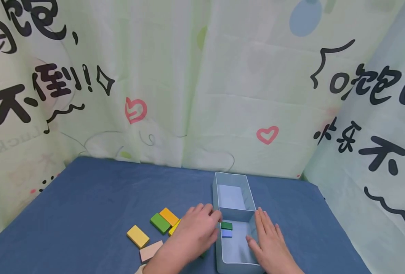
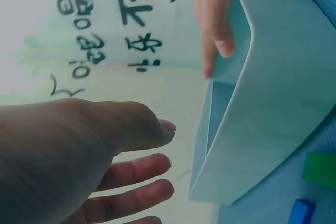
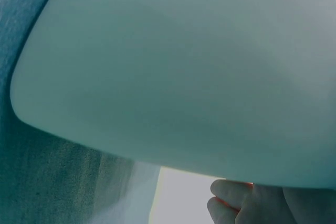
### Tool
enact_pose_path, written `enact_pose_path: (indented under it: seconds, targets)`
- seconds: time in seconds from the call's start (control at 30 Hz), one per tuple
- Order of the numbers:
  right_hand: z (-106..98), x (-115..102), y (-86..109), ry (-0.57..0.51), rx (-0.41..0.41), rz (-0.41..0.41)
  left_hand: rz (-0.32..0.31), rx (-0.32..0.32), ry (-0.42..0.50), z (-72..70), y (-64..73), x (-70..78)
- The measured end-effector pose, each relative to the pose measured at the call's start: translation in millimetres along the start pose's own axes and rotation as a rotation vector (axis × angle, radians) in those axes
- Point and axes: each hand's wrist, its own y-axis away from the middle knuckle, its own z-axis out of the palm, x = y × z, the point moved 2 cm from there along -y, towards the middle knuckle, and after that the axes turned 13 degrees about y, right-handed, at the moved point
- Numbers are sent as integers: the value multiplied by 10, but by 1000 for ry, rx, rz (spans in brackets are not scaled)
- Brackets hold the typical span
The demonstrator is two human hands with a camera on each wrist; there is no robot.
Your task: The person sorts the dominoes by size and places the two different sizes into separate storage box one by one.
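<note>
A light blue box (image 1: 236, 214) with a dividing wall stands on the table. In its near compartment lie a green block (image 1: 226, 225) and a blue block (image 1: 226, 233), by the left wall. My left hand (image 1: 197, 230) hovers at the box's left rim, fingers loosely bent. The left wrist view shows its thumb (image 2: 142, 124) and fingers apart, with nothing between them. On the opposite rim rests my right hand (image 1: 271, 241), fingers straight and pointing forward. The right wrist view is mostly filled by the box's outer wall (image 3: 173, 77).
Left of the box lie a yellow block (image 1: 138, 236), a green block (image 1: 160, 223), an orange block (image 1: 169, 216) and a pinkish block (image 1: 151, 251). Another yellow block (image 1: 173, 228) is partly hidden by my left hand. A printed curtain (image 1: 188, 95) encloses the blue-covered table (image 1: 103, 205).
</note>
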Motion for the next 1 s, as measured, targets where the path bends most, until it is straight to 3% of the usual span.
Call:
enact_pose_path:
  seconds: [0.23,0.57,0.77,1.0]
  targets:
    - [-12,-3,3,-4,-14,-9,-49,61,110,28,136,-171]
    - [-16,1,18,-5,-11,-16,-74,68,108,41,177,-285]
    - [-22,11,25,-12,-10,-24,-109,-11,118,118,167,-284]
    - [-12,13,24,-41,-44,-25,-179,-208,112,301,111,-267]
